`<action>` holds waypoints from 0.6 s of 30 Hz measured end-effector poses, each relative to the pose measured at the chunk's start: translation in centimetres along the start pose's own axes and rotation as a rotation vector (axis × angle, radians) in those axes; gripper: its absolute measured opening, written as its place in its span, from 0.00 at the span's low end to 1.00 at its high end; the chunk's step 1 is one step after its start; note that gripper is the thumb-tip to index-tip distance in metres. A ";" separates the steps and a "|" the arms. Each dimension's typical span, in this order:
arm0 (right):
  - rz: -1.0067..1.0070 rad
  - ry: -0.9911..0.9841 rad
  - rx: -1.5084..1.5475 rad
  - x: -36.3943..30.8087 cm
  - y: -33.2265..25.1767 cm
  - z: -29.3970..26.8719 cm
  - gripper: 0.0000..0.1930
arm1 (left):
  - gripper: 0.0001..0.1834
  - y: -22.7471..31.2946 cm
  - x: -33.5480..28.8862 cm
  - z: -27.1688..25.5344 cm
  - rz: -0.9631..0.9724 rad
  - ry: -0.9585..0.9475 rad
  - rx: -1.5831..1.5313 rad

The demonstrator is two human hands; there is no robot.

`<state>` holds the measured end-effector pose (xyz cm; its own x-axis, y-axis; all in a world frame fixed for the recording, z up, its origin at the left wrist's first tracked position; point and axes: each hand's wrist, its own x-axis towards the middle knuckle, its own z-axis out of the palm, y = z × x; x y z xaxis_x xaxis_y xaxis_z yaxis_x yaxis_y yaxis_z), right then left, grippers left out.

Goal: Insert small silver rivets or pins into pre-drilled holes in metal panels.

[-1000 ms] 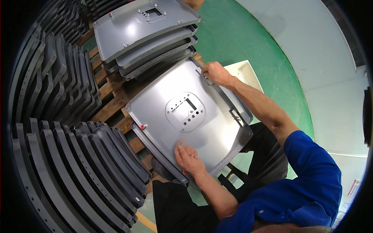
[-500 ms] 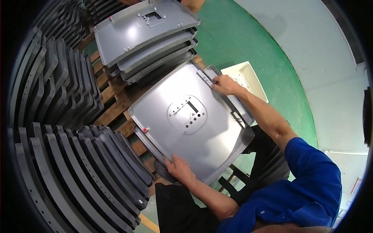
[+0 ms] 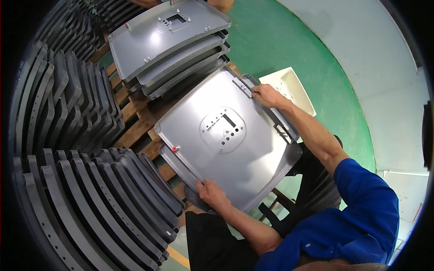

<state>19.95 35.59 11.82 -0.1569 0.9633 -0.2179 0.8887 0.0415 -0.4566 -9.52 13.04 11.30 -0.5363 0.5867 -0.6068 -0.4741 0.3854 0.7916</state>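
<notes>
A large grey sheet-metal panel [image 3: 194, 140] lies tilted in front of me, with raised rims and a round area of holes and a rectangular cutout at its middle. A small red cap [image 3: 175, 148] stands near its left edge. My left hand [image 3: 214, 197] grips the panel's near left rim. At the right rim, my right hand [image 3: 267, 95] has its fingers closed beside a slotted dark bracket [image 3: 242, 87]; whatever they pinch is hidden. Another slotted bracket [image 3: 282, 133] sits farther down that rim. Beneath the panel, the edge of another grey panel [image 3: 174, 163] shows.
A stack of similar panels [image 3: 181, 45] stands on a wooden pallet [image 3: 135, 118] at the far side. Rows of upright curved panels [image 3: 104, 198] fill the left. A cream tray [image 3: 304, 92] with small parts lies beyond my right hand. Another person's arm [image 3: 221, 5] shows at the top.
The view has shifted slightly, so the panel appears a little farther right. Both hands stay at the same rims; my right fingers have moved slightly beside the bracket.
</notes>
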 end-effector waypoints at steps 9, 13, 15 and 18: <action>0.001 0.014 0.007 0.2 1.3 0.7 0.12 | 0.19 -2.3 2.2 -0.4 -0.025 0.064 0.022; -0.061 0.044 -0.081 0.9 3.6 0.9 0.12 | 0.18 -2.3 2.4 0.3 0.079 0.051 -0.007; 0.043 0.148 0.094 -0.8 1.8 -0.3 0.22 | 0.17 -2.8 2.2 1.4 0.215 0.060 -0.038; 0.006 0.249 0.181 -1.6 1.3 1.3 0.28 | 0.16 -2.0 1.8 1.7 0.308 0.006 -0.117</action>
<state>20.76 33.79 10.50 -0.0217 0.9997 -0.0135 0.7950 0.0091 -0.6066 -8.35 14.53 8.79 -0.6704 0.6589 -0.3412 -0.3663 0.1060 0.9244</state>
